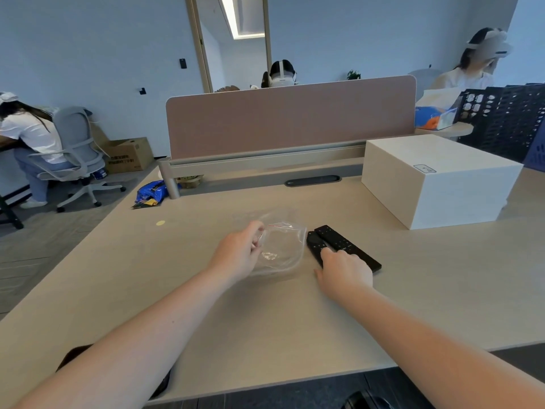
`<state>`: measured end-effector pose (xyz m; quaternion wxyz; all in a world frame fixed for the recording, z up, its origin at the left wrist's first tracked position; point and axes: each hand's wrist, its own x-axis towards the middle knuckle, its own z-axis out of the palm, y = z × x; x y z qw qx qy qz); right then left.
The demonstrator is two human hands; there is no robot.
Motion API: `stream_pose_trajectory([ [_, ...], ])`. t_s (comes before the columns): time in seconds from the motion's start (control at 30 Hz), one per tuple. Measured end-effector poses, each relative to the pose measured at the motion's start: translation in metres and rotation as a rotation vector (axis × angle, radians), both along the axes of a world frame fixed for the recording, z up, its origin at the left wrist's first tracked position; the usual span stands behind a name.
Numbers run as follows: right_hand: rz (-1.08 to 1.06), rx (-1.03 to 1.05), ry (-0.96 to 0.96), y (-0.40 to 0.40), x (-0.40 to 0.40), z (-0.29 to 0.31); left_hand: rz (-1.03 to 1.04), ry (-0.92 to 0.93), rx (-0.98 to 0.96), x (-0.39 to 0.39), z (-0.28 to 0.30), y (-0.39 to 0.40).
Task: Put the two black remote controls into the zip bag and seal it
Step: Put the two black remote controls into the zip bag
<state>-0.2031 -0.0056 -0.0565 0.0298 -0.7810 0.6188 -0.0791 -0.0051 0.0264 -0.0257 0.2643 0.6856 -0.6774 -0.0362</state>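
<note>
A clear zip bag (pixel 281 249) with a red seal line lies in the middle of the beige desk (pixel 177 290). My left hand (pixel 240 252) grips the bag's left edge and holds it partly lifted. Two black remote controls lie side by side just right of the bag: the longer remote (pixel 351 246) on the right, the shorter remote (pixel 315 245) on the left. My right hand (pixel 343 271) rests on the near ends of both remotes, fingers curled over them; whether it grips them I cannot tell. Both remotes are outside the bag.
A large white box (pixel 439 178) stands at the back right of the desk. A pink partition (pixel 289 119) runs along the far edge, with a cable slot (pixel 312 180) below it. A small yellow sticker (pixel 160 223) lies at the left. People sit at other desks.
</note>
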Motion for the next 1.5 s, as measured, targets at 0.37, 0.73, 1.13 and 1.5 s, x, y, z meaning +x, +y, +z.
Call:
stream_pose_trajectory([
  [0.37, -0.153, 0.199, -0.499, -0.013, -0.010, 0.023, 0.198, 0.172, -0.004, -0.001, 0.002, 0.003],
  [0.73, 0.191, 0.234, -0.723, 0.013, 0.005, 0.069, 0.289, 0.176, -0.002, 0.005, 0.017, -0.008],
  [1.13, 0.184, 0.066, -0.420, 0.027, 0.016, 0.048, 0.139, 0.173, -0.122, -0.004, 0.014, 0.000],
  [1.5, 0.231, 0.076, -0.335, 0.005, 0.069, 0.006, -0.011, 0.128, -0.116, -0.016, 0.006, 0.001],
])
